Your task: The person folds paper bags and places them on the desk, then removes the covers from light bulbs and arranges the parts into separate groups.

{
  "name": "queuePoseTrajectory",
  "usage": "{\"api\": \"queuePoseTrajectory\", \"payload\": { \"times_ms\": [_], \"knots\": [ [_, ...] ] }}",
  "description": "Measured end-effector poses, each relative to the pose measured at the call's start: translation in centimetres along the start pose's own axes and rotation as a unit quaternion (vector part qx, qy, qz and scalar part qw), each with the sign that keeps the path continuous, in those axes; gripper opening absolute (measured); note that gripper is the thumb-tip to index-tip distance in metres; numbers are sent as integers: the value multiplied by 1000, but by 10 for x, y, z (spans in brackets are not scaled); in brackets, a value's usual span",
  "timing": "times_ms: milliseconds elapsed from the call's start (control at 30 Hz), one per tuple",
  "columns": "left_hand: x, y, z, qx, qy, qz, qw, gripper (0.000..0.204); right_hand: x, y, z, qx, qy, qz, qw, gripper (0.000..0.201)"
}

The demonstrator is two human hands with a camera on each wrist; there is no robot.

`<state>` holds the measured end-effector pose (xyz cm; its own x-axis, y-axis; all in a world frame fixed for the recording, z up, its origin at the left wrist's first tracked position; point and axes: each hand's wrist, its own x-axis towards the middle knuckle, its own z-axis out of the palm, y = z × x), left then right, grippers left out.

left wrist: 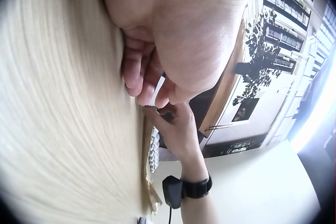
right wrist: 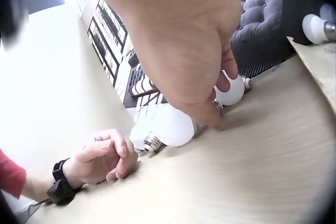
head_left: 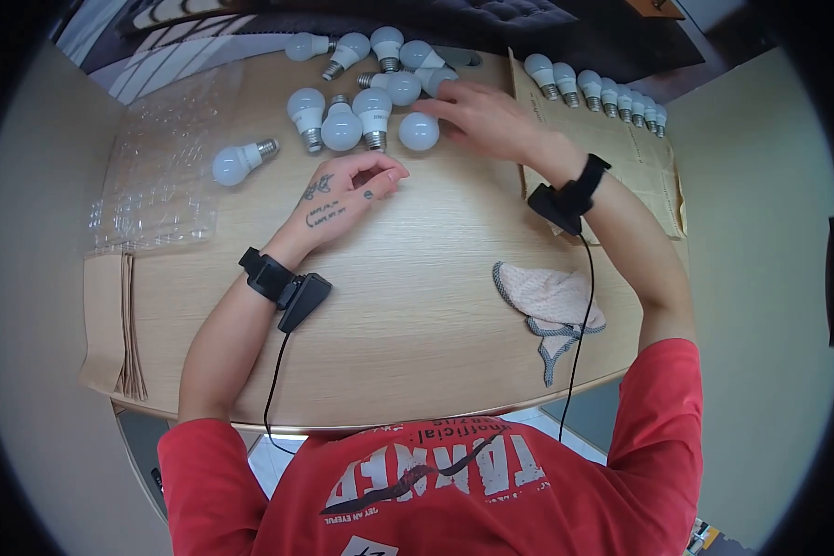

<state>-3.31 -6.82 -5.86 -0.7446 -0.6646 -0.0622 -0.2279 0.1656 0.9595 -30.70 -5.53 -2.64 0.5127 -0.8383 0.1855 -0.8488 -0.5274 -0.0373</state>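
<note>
With our left hand [head_left: 347, 193] loosely curled and empty, our right hand [head_left: 486, 119] part-open at a bulb [head_left: 434, 80], grip unclear, we should avoid nudging the neighbouring bulbs [head_left: 419, 132]

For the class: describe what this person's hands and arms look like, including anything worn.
Short red sleeves; on each wrist, a black strap with a black, wedge-like box trailing a thin black cable. The left hand bears dark drawn and written markings; none shows on the right hand.
</note>
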Motion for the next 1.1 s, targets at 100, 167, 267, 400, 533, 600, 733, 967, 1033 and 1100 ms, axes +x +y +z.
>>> {"api": "queuePoseTrajectory", "payload": {
  "times_ms": [100,167,267,400,533,600,733,967,1033,1100],
  "knots": [
    [0,1,0,7,-1,3,1000,23,6,0,3,3,6,-8,1000,39],
    [0,2,0,12,-1,0,1000,23,6,1,0,13,12,-5,1000,36],
    [0,3,0,22,5,5,1000,23,3,4,-12,39,40,26,998,33],
    [0,3,-1,31,3,5,999,24,-10,22,-43,70,126,199,969,36],
    [1,2,0,27,3,6,1000,25,-31,72,-48,68,82,402,910,44],
    [0,1,0,19,9,-3,1000,27,-45,103,-29,58,36,404,912,48],
    [0,1,1,21,13,-2,1000,26,-54,115,-12,20,-30,430,902,51],
    [0,1,0,29,12,3,999,26,-65,144,15,-70,-16,443,894,58],
    [0,1,1,29,11,7,1000,26,-62,138,12,-77,-13,472,878,62],
    [0,2,1,25,14,11,1000,26,-59,128,7,-75,2,488,869,66]
  ]
}}
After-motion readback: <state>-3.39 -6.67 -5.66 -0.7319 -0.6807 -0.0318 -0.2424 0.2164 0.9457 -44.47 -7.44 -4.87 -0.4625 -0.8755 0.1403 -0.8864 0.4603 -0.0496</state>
